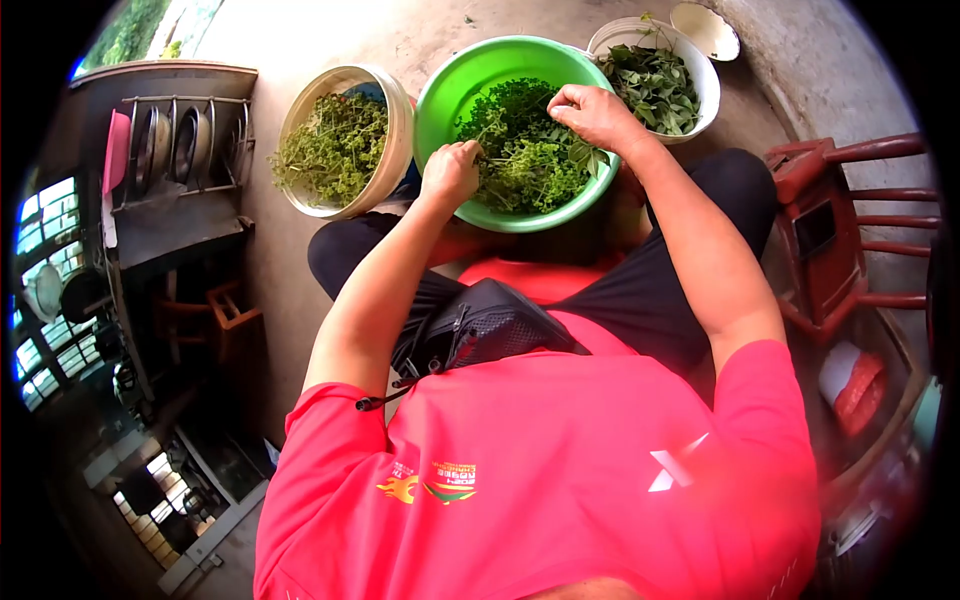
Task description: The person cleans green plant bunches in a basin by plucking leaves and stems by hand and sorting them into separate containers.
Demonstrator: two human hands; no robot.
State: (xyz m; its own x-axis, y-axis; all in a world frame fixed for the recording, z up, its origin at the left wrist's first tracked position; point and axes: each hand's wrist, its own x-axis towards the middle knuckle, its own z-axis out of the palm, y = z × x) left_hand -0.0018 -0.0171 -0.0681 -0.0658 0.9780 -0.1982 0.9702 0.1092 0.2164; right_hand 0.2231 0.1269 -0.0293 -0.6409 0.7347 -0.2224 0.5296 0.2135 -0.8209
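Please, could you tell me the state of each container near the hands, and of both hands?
Basin: uncovered, partly filled with greens
Left tub: uncovered, full of sprigs
Right tub: uncovered, holding leaves
Bowl: uncovered
Left hand: fingers curled, at the greens
Right hand: fingers bent, over the basin

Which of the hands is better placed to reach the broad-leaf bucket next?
Probably the right hand, over the green basin near that leaf bucket; the left hand is toward the basin's left side.

Gry wall (845, 65), red-brn chair (838, 268) R; barred window (52, 222) L; brn flr (285, 285).
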